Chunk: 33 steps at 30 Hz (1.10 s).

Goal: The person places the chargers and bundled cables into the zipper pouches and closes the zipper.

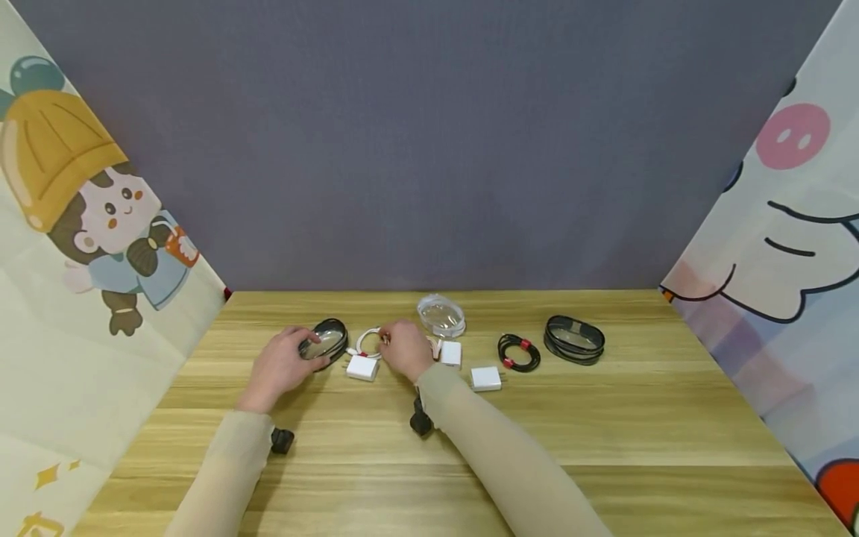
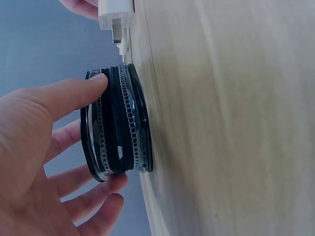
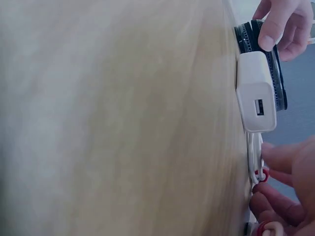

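My left hand (image 1: 278, 365) grips a round, clear-topped zip case (image 1: 327, 341) with black edges, at the left of the table. In the left wrist view the thumb lies on the zip side of the case (image 2: 115, 123), and the fingers curve round its far and lower side. Just right of it, my right hand (image 1: 404, 350) pinches a coiled white charging cable (image 1: 365, 341) with a red tie. The right wrist view has the thumb and fingers at that tie on the cable (image 3: 257, 157). A white USB charger plug (image 1: 362, 368) lies just in front of the cable.
Behind my right hand lies a clear round case (image 1: 441, 315) with a whitish rim. Two more white charger plugs (image 1: 450, 353) (image 1: 486, 379) lie to the right. Farther right are a coiled black cable (image 1: 519, 353) with red ties and another black-edged case (image 1: 574, 340). A grey wall (image 1: 429, 149) closes the back.
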### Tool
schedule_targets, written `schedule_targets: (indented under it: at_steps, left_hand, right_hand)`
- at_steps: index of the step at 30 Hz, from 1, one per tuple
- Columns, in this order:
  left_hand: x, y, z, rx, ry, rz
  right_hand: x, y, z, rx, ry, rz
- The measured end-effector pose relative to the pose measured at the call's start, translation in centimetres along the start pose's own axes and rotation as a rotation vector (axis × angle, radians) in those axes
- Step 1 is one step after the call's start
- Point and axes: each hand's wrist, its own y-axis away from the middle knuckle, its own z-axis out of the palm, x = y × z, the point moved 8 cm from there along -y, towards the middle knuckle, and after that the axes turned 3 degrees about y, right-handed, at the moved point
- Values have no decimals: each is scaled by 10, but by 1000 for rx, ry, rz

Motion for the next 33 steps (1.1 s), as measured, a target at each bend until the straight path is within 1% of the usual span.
schedule_targets:
  at_steps: [5,7,9,16,20,24,28,33]
  left_hand:
    - [2,2,0,-18,-1,-1]
    - [2,3,1,-32,-3,0]
    - [2,4,1,-40,-6,-2]
    - [2,6,-1,-32,2,-6]
    - [3,6,-1,-19,12,5]
    - [5,6,-2,-2,19,18]
    - [5,7,-2,2,17,18]
    - [8,8,-3,5,-2,28]
  right_hand:
    - [8,1,0,38,-28,105]
    - [11,2,-1,54,-27,153]
    - [13,2,-1,60,-15,182]
    - [17,1,-2,11,-12,208]
    - [24,0,-1,-11,-8,244]
    - [29,-2,0,-25,-1,260]
    - [32,-3,1,-36,-20,267]
    - [34,-1,-3,-34,-92,267]
